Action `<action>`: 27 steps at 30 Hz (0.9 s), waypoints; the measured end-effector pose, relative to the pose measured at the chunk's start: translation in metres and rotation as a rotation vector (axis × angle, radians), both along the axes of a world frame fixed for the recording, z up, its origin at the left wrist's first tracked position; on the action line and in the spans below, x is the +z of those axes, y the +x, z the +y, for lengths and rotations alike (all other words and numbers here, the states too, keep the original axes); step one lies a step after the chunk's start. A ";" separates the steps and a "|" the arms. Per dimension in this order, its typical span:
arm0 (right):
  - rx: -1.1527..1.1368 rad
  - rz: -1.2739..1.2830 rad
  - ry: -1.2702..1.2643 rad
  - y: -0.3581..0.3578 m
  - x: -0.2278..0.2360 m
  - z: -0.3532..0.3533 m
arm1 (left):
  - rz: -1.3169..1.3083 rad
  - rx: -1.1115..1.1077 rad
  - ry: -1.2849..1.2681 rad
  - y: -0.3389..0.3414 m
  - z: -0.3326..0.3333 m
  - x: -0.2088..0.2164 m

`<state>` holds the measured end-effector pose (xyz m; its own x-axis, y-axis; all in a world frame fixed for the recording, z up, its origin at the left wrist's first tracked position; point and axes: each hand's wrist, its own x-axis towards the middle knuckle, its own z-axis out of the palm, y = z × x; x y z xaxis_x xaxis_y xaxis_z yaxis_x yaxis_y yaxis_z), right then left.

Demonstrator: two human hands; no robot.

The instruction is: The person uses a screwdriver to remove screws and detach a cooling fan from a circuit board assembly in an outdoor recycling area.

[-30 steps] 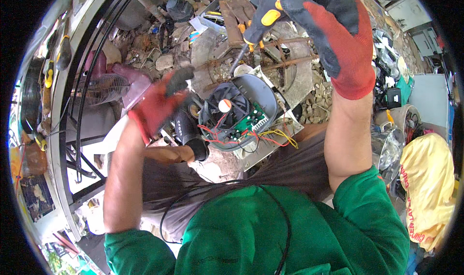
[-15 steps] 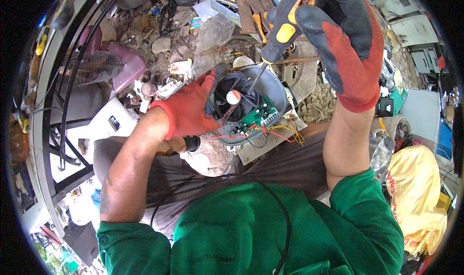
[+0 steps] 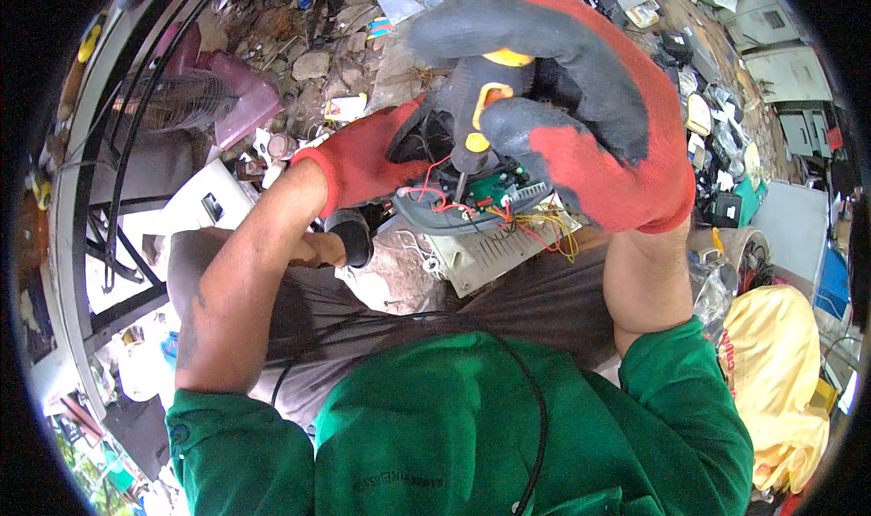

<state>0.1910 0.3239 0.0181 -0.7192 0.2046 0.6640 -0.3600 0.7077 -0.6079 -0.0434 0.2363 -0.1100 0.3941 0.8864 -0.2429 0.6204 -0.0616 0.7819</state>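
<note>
A: The yellow-and-grey-handled screwdriver (image 3: pixel 481 117) is gripped tight in the right hand (image 3: pixel 581 108); the grey round opened appliance (image 3: pixel 463 209) on the lap is steadied by the closed left hand (image 3: pixel 372 157).

B: If the tip is let slip, the red wires (image 3: pixel 435 198) or green circuit board (image 3: pixel 494 187) could be gouged.

Bright daylight — edges perhaps blurred

Red-and-grey gloves (image 3: pixel 581 108), a grey-and-yellow screwdriver (image 3: pixel 476 108), a green circuit board (image 3: pixel 494 187), red and yellow wires (image 3: pixel 535 230).
</note>
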 end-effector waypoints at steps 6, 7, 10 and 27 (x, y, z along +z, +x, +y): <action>-0.097 -0.177 -0.436 -0.004 -0.006 -0.030 | -0.151 0.012 -0.117 0.005 0.003 -0.002; -0.070 -0.182 -0.395 -0.005 -0.008 -0.024 | -0.158 -0.004 -0.093 0.007 0.004 0.003; -0.091 -0.174 -0.172 -0.008 -0.009 -0.018 | -0.141 -0.017 -0.042 0.006 0.005 -0.004; -0.185 -0.146 -0.016 -0.013 -0.017 -0.014 | -0.142 0.104 -0.274 0.008 0.004 0.010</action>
